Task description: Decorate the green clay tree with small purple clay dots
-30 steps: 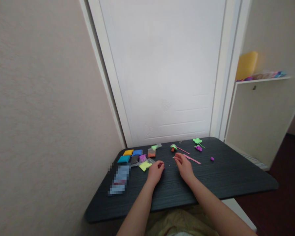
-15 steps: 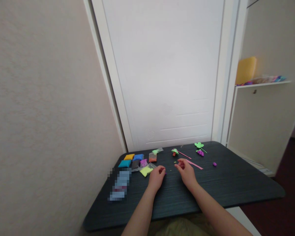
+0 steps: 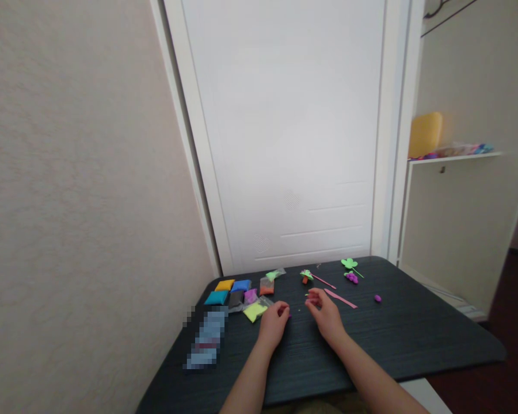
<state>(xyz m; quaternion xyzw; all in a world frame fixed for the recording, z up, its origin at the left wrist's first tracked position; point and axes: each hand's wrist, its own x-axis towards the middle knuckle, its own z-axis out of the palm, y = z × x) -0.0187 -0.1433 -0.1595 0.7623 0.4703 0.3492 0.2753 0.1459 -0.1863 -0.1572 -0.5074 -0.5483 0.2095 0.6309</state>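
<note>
My left hand [image 3: 274, 325] is low over the dark table with its fingers curled in. A small bit of purple clay [image 3: 289, 316] peeks out at its thumb side, mostly hidden by the hand. Across a short gap, my right hand [image 3: 327, 315] has loosely bent fingers, with thumb and fingertips apart and nothing visible between them. Just beyond it lies a pink flat clay tool [image 3: 340, 298]. A purple clay ball [image 3: 377, 298] rests farther right. Behind are a purple clay grape bunch [image 3: 351, 278] and a green clay flower shape [image 3: 349, 263].
Packets of coloured clay stand at the left, among them a yellow-green packet [image 3: 254, 311] and a teal packet [image 3: 216, 297]. A green-capped clay mushroom [image 3: 306, 276] and a thin pink stick [image 3: 323, 280] lie toward the back. A wall borders the table's left; a white door [image 3: 285, 144] stands behind.
The view has tilted up slightly, so the table sits lower in the picture. Both hands keep nearly the same place; the right fingertips have come slightly closer to the thumb.
</note>
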